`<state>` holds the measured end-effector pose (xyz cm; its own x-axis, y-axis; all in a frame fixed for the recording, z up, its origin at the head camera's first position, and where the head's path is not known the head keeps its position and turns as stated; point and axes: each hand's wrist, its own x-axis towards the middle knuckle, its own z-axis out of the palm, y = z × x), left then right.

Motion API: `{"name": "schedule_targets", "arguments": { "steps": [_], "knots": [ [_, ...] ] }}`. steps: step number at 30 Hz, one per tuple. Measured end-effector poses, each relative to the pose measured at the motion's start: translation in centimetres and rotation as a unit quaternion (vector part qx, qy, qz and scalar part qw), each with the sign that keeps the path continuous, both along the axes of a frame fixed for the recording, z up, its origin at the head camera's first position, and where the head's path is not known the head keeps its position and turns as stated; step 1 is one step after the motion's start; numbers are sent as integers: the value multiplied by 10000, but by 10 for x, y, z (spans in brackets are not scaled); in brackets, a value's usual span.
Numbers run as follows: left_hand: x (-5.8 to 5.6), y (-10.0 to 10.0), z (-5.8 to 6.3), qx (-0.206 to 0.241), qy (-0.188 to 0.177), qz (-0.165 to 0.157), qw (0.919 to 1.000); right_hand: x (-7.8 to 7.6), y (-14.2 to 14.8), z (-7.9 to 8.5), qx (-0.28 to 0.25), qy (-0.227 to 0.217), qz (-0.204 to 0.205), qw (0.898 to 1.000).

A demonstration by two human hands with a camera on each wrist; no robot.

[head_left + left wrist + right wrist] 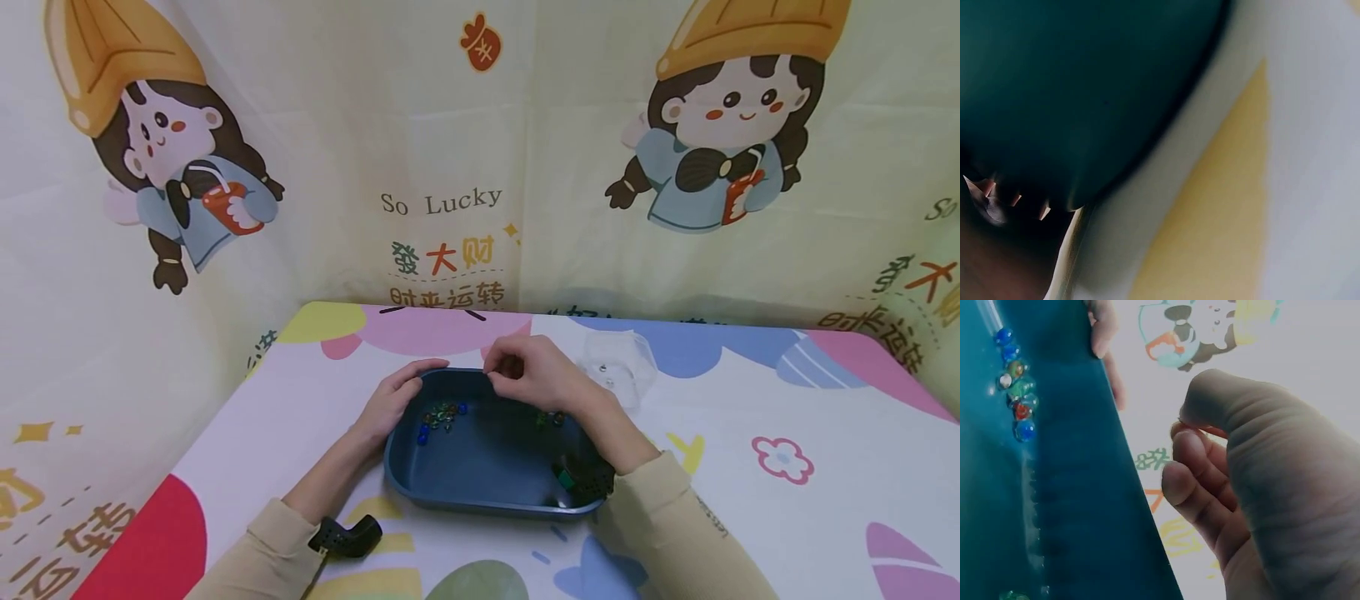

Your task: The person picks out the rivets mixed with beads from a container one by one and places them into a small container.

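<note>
A dark blue tray holds several glass marbles at its left end. A few more marbles lie toward its right side. My left hand grips the tray's left rim near the far corner. Above the far rim my right hand is raised, thumb and forefinger tips together. In the right wrist view the curled fingers are beyond the tray's edge, apart from it; a tiny speck shows at the pinch, too small to identify. The left wrist view shows mainly the tray's dark side.
A clear plastic box with small shiny bits stands behind the right forearm. A patterned cloth covers the table, and a printed curtain hangs along the back. Black cameras are strapped to both wrists.
</note>
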<state>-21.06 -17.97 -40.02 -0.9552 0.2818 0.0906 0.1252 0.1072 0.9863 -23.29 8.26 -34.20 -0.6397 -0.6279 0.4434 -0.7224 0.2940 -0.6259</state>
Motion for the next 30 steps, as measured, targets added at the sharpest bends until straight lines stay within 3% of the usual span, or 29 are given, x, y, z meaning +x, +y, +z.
{"name": "schedule_targets", "arguments": {
  "steps": [8, 20, 30],
  "knots": [
    [2, 4, 0, 31, 4, -32, 10000, 0, 10, 4, -407, 38, -278, 9988],
    [6, 4, 1, -162, 141, -2, 9998, 0, 54, 22, -492, -361, -1067, 9924],
    [10, 3, 2, -187, 91, 18, 9998, -3, 83, 28, -390, -550, -1567, 9853]
  ]
}}
